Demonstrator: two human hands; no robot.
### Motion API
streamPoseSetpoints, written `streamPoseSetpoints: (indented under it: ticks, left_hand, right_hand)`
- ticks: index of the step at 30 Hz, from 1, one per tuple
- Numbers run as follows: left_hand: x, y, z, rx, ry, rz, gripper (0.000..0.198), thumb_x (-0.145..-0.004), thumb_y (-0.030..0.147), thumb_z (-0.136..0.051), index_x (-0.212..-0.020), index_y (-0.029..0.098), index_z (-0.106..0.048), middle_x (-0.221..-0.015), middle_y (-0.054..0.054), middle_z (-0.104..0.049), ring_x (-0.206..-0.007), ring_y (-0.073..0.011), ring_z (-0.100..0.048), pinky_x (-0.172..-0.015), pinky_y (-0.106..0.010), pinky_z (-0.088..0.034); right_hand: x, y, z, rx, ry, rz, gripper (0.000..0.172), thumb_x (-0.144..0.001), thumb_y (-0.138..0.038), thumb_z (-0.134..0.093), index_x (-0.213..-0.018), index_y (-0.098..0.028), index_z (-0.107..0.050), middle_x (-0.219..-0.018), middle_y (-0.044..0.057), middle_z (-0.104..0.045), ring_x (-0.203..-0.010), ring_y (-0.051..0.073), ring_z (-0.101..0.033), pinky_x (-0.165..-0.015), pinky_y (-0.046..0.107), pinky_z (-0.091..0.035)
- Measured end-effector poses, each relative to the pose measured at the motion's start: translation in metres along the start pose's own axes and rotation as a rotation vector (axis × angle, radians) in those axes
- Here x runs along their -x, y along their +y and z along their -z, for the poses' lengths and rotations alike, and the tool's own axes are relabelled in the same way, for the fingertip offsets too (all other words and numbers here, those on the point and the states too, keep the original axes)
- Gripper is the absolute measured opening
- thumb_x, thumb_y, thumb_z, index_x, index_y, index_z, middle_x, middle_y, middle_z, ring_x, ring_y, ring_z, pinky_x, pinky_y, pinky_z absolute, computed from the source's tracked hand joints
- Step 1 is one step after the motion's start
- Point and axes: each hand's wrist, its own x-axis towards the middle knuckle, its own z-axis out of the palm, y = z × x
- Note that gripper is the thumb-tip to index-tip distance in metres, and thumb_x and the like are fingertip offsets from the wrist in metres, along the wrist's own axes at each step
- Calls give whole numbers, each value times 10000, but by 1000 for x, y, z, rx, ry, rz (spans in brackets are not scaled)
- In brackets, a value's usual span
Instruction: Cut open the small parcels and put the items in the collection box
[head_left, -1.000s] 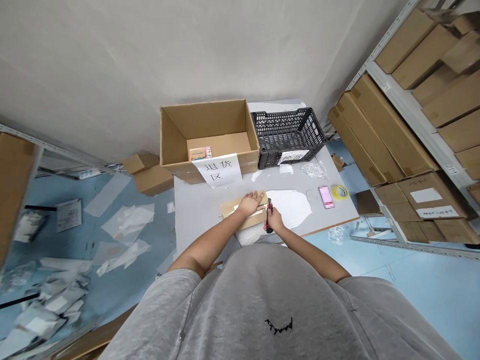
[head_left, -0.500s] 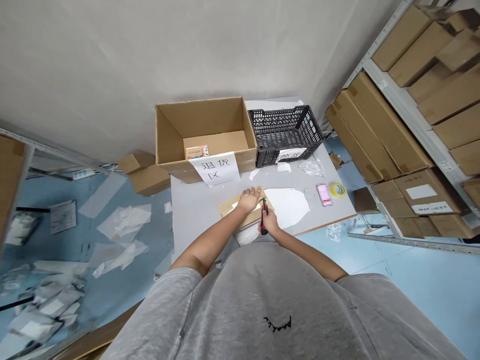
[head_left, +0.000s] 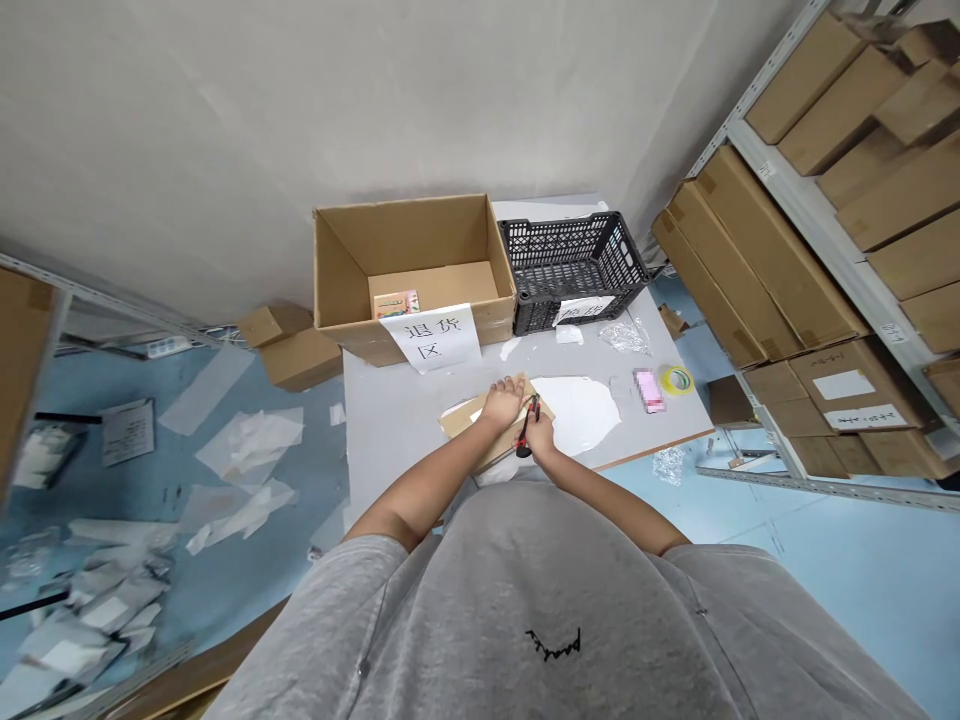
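**mike_r:** ok so what's actually under the hands here?

**packdesk:** A flat cardboard piece (head_left: pixel 469 421), lying at an angle right under them. The left hand (head_left: pixel 502 403) is pressed open on top of it, and the right hand (head_left: pixel 537 436) is closed around a red-and-black box cutter (head_left: pixel 526 432), with its tip up by the cardboard's edge. Can't tell if the blade's actually biting in. The hands are right next to each other, basically touching.

**mike_r:** nice, what's around it?

**packdesk:** A white sheet (head_left: pixel 575 414) sits just beside it on the grey table (head_left: pixel 394 440). Further up there's an open carton (head_left: pixel 405 235) with a small colourful packet (head_left: pixel 396 304) inside and a paper sign (head_left: pixel 430 337) on its front. Next to that is a black plastic crate (head_left: pixel 574 260). To the right are a roll of yellow tape (head_left: pixel 676 380), a blurred pink packet (head_left: pixel 649 390) and some clear plastic wrap (head_left: pixel 625 337). Cartons fill the metal shelves (head_left: pixel 810 150), and white scraps are scattered across the blue floor (head_left: pixel 247 440).
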Motion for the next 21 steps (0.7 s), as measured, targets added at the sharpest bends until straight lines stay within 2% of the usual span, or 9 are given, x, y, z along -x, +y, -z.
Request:
streamPoseSetpoints:
  ticks: [4, 10, 16, 19, 21]
  left_hand:
    - [1, 3, 1, -20, -9, -13, 681, -1166, 459, -336, -1691, 41, -450, -1580, -366, -545, -1376, -429, -607, -1133, -547, -474]
    - [2, 5, 1, -23, -4, -25, 671, -1167, 437, -335, -1673, 15, -462, -1589, -387, -538, -1408, -438, -605, -1136, -560, -489]
    - [0, 8, -1, -1, 3, -53, 639, -1151, 329, -347, -1682, -19, -422, -1730, -359, -391, -1622, -437, -415, -1281, -562, -371]
    - [0, 7, -2, 1, 24, -57, 647, -1140, 322, -364, -1687, -20, -405, -1733, -362, -384, -1623, -452, -410, -1277, -583, -375]
    - [0, 5, -3, 7, 45, -72, 670, -1137, 379, -403, -1692, 5, -406, -1713, -357, -422, -1599, -460, -445, -1260, -592, -398]
  right_hand:
    - [1, 0, -1, -23, 28, 9, 311, -1166, -511, -396, -1176, -243, -553, -554, -27, -609, -435, 242, -664, -421, 320, -569]
    - [9, 2, 11, -63, 6, 21, 267, -1161, -455, -388, -1222, -243, -538, -539, -61, -590, -404, 214, -615, -421, 290, -553]
    - [12, 5, 13, -60, 13, 46, 274, -1159, -448, -366, -1233, -251, -542, -549, -60, -594, -415, 219, -623, -443, 294, -555]
    - [10, 5, 15, -36, 16, 68, 317, -1158, -505, -367, -1241, -255, -543, -560, -62, -597, -427, 217, -633, -453, 294, -561]
    - [7, 4, 17, -17, 20, 71, 350, -1151, -555, -383, -1235, -258, -548, -559, -65, -597, -436, 218, -642, -462, 297, -570]
